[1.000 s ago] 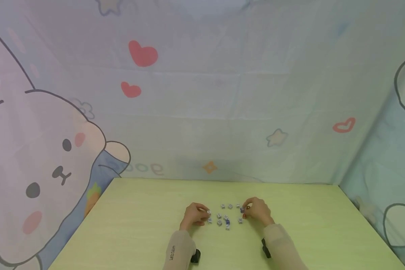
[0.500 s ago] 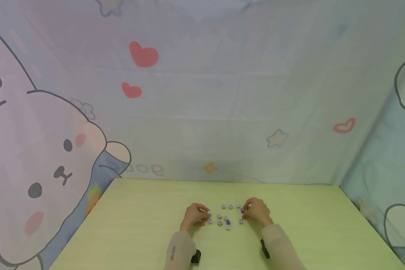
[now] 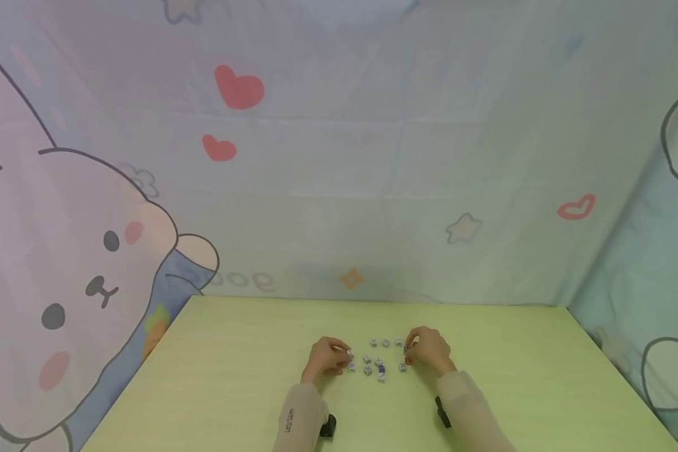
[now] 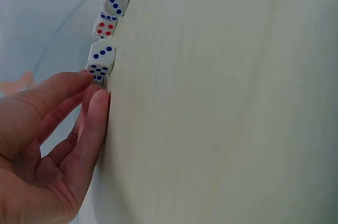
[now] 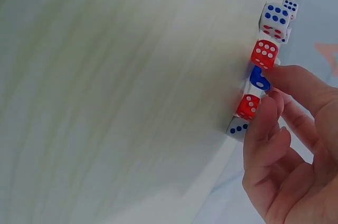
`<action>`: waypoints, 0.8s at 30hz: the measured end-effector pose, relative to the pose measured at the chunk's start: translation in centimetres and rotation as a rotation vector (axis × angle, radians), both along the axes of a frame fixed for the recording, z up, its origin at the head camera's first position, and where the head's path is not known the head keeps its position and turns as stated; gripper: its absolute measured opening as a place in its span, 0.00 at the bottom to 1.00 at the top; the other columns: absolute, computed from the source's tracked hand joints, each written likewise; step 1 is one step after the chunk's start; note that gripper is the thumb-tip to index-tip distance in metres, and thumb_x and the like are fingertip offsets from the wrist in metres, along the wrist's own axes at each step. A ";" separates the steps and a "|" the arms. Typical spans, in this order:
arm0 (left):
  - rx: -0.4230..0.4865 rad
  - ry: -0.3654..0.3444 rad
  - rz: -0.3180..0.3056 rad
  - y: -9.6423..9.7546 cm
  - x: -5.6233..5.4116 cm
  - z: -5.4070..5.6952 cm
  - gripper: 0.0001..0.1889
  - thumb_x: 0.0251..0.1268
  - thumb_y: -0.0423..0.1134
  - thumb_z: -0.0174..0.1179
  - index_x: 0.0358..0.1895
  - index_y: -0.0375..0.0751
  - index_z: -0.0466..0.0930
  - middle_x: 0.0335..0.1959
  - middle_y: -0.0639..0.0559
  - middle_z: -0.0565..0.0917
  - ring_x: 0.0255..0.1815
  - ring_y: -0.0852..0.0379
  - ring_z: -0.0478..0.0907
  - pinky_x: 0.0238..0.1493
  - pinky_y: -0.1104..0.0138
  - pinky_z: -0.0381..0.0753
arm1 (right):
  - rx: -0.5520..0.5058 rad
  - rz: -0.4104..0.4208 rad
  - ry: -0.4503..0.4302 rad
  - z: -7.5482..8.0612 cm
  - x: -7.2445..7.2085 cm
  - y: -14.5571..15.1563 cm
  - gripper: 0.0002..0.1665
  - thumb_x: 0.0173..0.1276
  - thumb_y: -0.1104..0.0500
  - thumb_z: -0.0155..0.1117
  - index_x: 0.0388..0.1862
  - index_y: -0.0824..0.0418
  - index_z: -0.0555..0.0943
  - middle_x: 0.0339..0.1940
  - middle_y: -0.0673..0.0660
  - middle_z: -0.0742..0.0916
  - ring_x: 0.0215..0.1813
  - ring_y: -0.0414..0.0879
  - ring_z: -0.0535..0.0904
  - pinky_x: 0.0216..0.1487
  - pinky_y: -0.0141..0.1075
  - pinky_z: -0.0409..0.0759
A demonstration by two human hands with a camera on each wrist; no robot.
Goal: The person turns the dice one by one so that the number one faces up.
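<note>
In the head view my left hand (image 3: pixel 324 358) is at the left end of a group of dice, fingertips around a white die (image 3: pixel 350 353). The left wrist view shows a small white die (image 4: pixel 98 80) between thumb and finger, partly hidden, with a larger-looking white die (image 4: pixel 101 57) just beyond. My right hand (image 3: pixel 432 350) is at the group's right side, pinching a blue die (image 5: pixel 259 78) between thumb and fingers. Beside that blue die are a red die (image 5: pixel 264 53) showing six white dots and another red die (image 5: pixel 248 106). A white die (image 5: pixel 237 128) sits below them, partly behind a finger.
Several white dice and a second blue die (image 3: pixel 381 370) lie between the hands. A white die (image 3: pixel 403 368) is near the right hand. The yellow-green table (image 3: pixel 231 376) meets a printed cloth (image 3: pixel 316 232) along its back edge.
The right hand has shifted very slightly left, and a little less of the blue die shows at its fingertips in the head view. The left hand stays in place.
</note>
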State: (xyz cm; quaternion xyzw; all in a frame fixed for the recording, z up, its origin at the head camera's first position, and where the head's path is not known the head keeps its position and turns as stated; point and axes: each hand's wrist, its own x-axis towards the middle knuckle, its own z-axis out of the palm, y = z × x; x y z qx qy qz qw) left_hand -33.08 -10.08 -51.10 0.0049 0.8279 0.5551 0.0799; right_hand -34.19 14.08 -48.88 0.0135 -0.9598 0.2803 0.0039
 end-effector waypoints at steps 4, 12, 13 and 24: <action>-0.006 0.005 -0.003 0.0 0.0 0.1 0.11 0.50 0.30 0.62 0.40 0.34 0.81 0.26 0.46 0.83 0.19 0.63 0.77 0.20 0.70 0.81 | 0.012 -0.002 -0.006 -0.2 -0.1 0.1 0.09 0.45 0.58 0.71 0.28 0.55 0.82 0.30 0.54 0.83 0.23 0.44 0.68 0.18 0.32 0.63; -0.016 0.000 0.004 0.0 0.0 0.3 0.11 0.51 0.30 0.62 0.40 0.35 0.81 0.27 0.46 0.83 0.17 0.64 0.77 0.20 0.70 0.81 | 0.022 -0.016 -0.013 -0.3 -0.3 0.3 0.10 0.45 0.58 0.71 0.29 0.55 0.82 0.34 0.57 0.84 0.24 0.45 0.70 0.18 0.33 0.65; -0.016 -0.001 0.005 0.0 0.0 0.3 0.11 0.51 0.30 0.62 0.40 0.35 0.81 0.27 0.46 0.83 0.17 0.64 0.77 0.20 0.70 0.81 | 0.025 -0.017 -0.016 -0.3 -0.3 0.3 0.09 0.45 0.59 0.71 0.29 0.55 0.82 0.33 0.57 0.84 0.24 0.45 0.70 0.18 0.33 0.64; -0.026 0.000 0.001 -0.1 -0.3 -0.2 0.11 0.50 0.31 0.63 0.40 0.36 0.81 0.28 0.45 0.83 0.16 0.64 0.75 0.19 0.71 0.80 | 0.040 -0.005 -0.010 -0.4 -0.2 0.4 0.09 0.45 0.61 0.70 0.28 0.57 0.82 0.30 0.55 0.83 0.23 0.44 0.68 0.19 0.32 0.64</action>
